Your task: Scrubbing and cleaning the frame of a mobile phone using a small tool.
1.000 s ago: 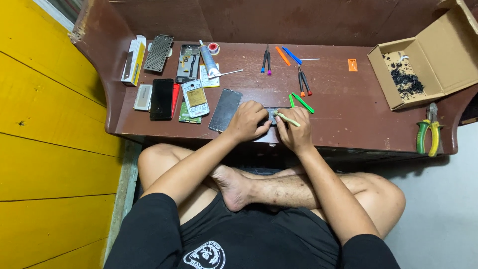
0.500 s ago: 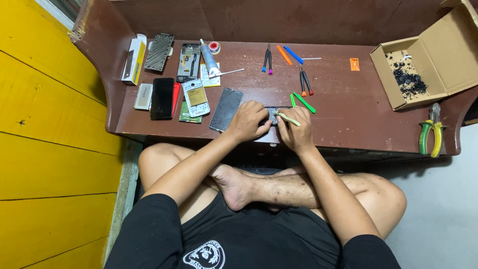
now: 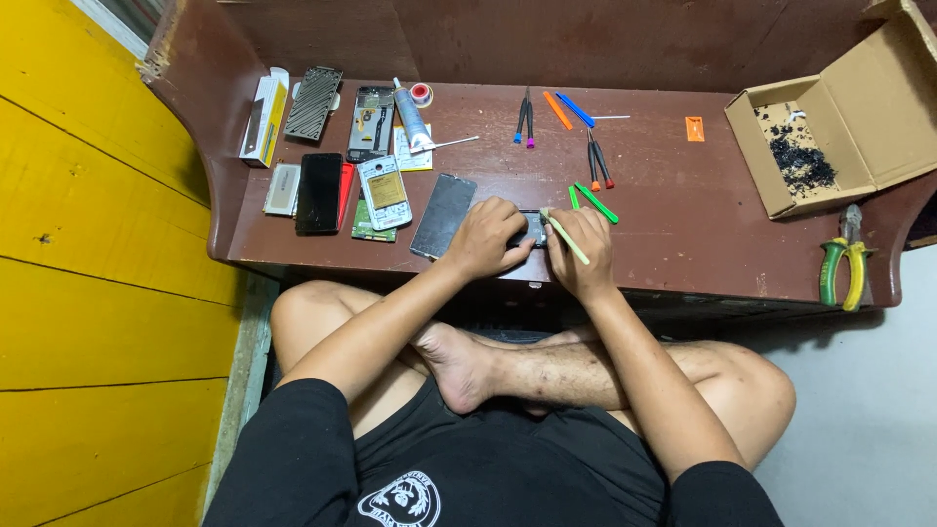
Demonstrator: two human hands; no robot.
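At table's right end, open brown cardboard box [image 3: 859, 107]; white-yellow carton [image 3: 264, 117] far left.

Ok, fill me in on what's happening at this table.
A person sits cross-legged at a low brown table. The left hand presses down on a small dark device at the table's near edge, while the right hand holds a light green pry tool against it. To the left lie a dark screen panel, phones and opened phone parts. Screwdrivers lie behind, an open cardboard box and green-handled pliers to the right.
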